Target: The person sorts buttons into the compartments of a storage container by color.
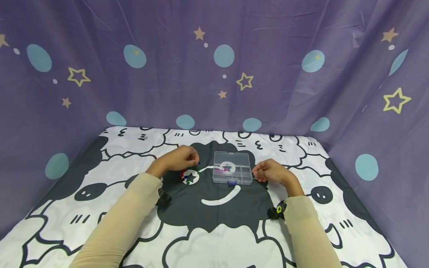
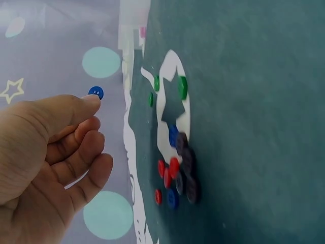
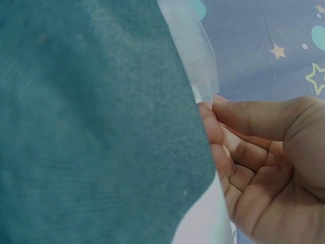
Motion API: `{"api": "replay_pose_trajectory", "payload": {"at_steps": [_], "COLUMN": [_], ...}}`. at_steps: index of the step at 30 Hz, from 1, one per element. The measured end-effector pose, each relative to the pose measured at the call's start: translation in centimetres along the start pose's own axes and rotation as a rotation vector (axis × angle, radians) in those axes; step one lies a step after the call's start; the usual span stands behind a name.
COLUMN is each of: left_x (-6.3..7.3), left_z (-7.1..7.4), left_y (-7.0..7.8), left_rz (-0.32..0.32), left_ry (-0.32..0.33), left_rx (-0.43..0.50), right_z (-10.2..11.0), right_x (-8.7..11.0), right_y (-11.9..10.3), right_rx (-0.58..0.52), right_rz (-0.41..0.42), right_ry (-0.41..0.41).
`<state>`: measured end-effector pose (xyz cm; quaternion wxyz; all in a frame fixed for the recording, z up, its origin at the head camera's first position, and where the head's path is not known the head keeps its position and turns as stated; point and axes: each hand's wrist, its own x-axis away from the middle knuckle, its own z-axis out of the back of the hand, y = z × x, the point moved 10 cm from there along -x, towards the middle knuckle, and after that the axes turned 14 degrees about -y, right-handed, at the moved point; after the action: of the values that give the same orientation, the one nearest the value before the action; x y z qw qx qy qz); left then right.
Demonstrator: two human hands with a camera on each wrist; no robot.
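My left hand (image 1: 179, 159) is raised over the cloth, left of a clear plastic compartment box (image 1: 242, 180). Between its thumb and forefinger it pinches a blue button (image 2: 96, 92), and the other fingers curl loosely below. Beneath this hand lie loose buttons: green buttons (image 2: 183, 88), red buttons (image 2: 167, 177), dark buttons (image 2: 188, 161) and another blue button (image 2: 172, 198). At the box's right side, my right hand (image 1: 272, 172) grips the near corner between thumb and fingertips. The lid (image 1: 232, 159) stands open, tipped back, and small pink pieces (image 1: 221, 169) sit in a left compartment.
A sheep-patterned cloth (image 1: 214, 214) with a big dark patch covers the table. A purple curtain (image 1: 181, 89) with stars and dots hangs behind and at both sides. The box's blue latch (image 1: 232, 182) faces me.
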<state>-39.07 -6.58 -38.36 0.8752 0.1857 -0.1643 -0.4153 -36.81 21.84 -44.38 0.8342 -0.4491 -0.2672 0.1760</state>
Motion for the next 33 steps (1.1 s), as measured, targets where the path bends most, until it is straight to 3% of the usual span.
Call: {"api": "replay_pose_trajectory", "payload": {"at_steps": [16, 33], "left_x": [-2.2, -5.0], "left_z": [-0.3, -1.2], "left_y": [2.0, 5.5], "left_rz": [0.030, -0.083], "left_ry": [-0.010, -0.019], "left_rx": [0.038, 0.076], "right_z": [-0.1, 0.0], "right_x": [0.1, 0.0], "right_y": [0.0, 0.1], "right_rx": [-0.016, -0.001], "right_rz": [0.004, -0.007], "right_ry": [0.000, 0.000]}}
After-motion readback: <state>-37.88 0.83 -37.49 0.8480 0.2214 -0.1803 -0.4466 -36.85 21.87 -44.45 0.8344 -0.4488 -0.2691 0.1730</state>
